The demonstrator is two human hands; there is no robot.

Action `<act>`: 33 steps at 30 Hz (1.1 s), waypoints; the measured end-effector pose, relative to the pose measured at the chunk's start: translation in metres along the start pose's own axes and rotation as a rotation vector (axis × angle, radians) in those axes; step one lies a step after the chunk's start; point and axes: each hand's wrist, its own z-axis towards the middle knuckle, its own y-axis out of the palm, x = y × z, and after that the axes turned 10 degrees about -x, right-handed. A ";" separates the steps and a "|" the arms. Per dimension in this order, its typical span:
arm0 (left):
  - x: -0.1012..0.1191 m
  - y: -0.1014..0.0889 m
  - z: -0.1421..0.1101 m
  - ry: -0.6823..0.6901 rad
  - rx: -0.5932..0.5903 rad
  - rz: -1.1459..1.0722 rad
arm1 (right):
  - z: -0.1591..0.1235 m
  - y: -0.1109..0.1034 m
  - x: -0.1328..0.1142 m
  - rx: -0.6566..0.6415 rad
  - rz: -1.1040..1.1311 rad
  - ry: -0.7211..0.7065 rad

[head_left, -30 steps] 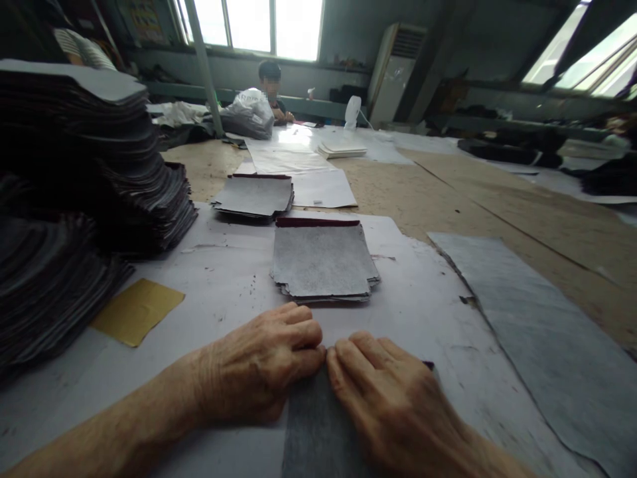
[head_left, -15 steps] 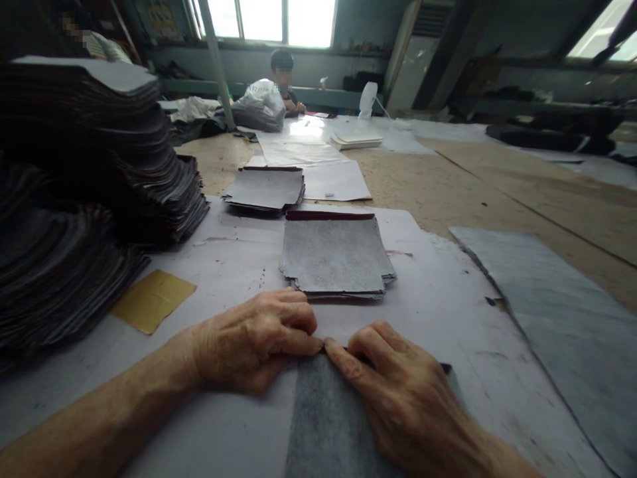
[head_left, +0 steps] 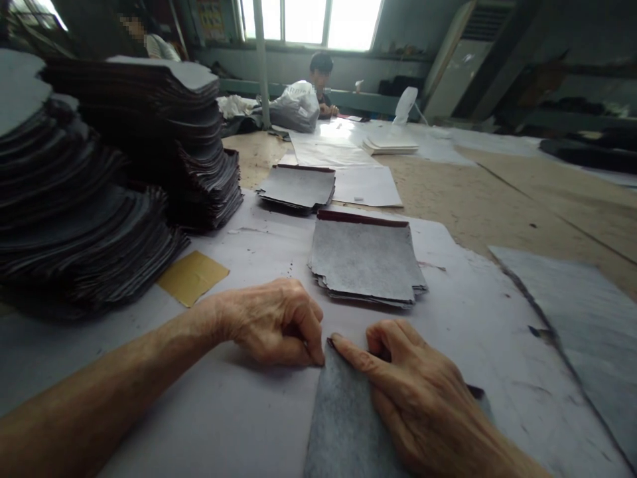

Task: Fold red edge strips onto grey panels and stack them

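Note:
A grey felt-like sheet (head_left: 343,425) with a dark red underside lies on white paper (head_left: 239,411) right in front of me. My left hand (head_left: 271,322) is curled, its fingertips pinched at the sheet's top left corner. My right hand (head_left: 413,392) lies over the sheet's upper part, forefinger stretched along the top edge towards the left hand, the other fingers bent. Just beyond my hands sits a small stack of similar grey pieces (head_left: 365,262) with a red edge showing.
Tall dark stacks of cut sheets (head_left: 109,172) fill the left side. A yellow-brown card (head_left: 193,277) lies beside them. A second grey stack (head_left: 297,187) and white sheets (head_left: 365,186) lie farther back. A large grey sheet (head_left: 582,325) is at right. A seated person (head_left: 321,83) works at the far end.
The view has turned left. My left hand has curled tighter into a pinch at the sheet's corner, and my right hand has bent its fingers while staying on the sheet.

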 end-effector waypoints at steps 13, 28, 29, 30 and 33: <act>0.002 0.000 -0.001 -0.026 0.002 0.192 | -0.001 0.002 0.003 -0.016 0.065 0.021; 0.004 -0.001 -0.001 -0.058 -0.024 0.183 | 0.000 -0.002 -0.002 -0.034 -0.104 -0.014; 0.004 -0.001 -0.001 -0.060 -0.026 0.177 | 0.000 -0.002 -0.002 -0.034 -0.108 -0.009; 0.004 -0.001 -0.001 -0.060 -0.027 0.168 | 0.000 -0.002 -0.002 -0.034 -0.100 -0.003; 0.002 0.000 -0.001 -0.052 -0.025 0.118 | -0.002 -0.003 0.000 -0.003 0.007 0.030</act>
